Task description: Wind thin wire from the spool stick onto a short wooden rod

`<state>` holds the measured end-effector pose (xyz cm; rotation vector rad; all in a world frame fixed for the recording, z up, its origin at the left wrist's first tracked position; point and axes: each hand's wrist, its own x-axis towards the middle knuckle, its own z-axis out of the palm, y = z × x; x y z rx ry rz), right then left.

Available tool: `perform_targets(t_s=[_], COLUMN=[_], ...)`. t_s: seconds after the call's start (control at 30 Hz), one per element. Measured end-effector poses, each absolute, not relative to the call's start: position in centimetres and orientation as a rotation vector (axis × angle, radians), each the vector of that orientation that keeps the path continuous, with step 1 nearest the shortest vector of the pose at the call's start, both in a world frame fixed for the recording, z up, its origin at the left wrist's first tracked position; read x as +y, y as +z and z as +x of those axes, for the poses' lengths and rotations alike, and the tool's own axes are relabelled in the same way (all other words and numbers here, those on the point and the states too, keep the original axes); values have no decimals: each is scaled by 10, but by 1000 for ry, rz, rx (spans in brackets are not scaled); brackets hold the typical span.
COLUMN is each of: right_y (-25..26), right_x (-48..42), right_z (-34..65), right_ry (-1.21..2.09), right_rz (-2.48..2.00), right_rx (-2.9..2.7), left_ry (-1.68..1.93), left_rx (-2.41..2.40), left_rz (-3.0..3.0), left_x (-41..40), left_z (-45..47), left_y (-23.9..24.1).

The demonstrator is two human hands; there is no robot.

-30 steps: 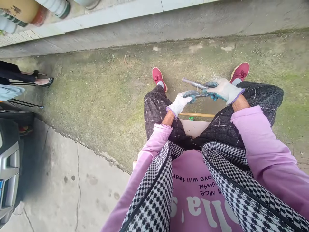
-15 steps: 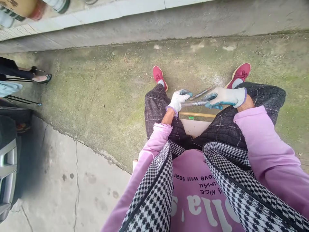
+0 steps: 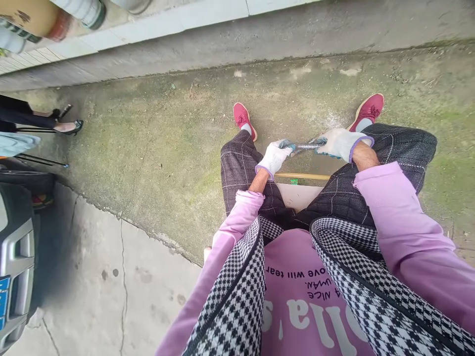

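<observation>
Both my hands wear white work gloves with blue-coated fingers and purple cuffs. Between them, above the gap between my knees, runs a silver metal rod (image 3: 307, 147) with a ridged surface, either coiled or threaded. My left hand (image 3: 276, 155) is closed round its left end. At the other end, my right hand (image 3: 337, 144) grips it with the fingers wrapped underneath. The fingers cover both ends of the rod. Below the hands, a pale seat board (image 3: 299, 197) with a yellowish wooden edge and a small green mark shows between my thighs.
My red shoes (image 3: 243, 116) stand apart on the mossy concrete ground (image 3: 159, 143). A tiled ledge (image 3: 156, 23) holds several jars (image 3: 83, 11). At the left are another person's leg and dark shoe (image 3: 72, 127), and a vehicle front (image 3: 18, 257).
The two rod pieces that showed apart at an angle now appear as one line between my hands. My right hand has shifted slightly left, and the camera view has turned a little.
</observation>
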<state>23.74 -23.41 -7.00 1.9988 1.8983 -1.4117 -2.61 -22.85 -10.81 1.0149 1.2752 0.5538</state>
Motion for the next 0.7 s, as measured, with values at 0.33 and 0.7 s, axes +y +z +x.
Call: perform_targets(t_s=[0.33, 0.7], right_y=[-66, -49], right_x=[-242, -257], right_z=[234, 242], right_ry=[-2077, -2537], right_rz=[2435, 1797], right_rx=[1716, 1682], left_ry=[518, 619], left_rx=[1026, 1176], left_rz=[910, 852], left_x=[-232, -216], left_z=[-21, -21], left_y=[-106, -129])
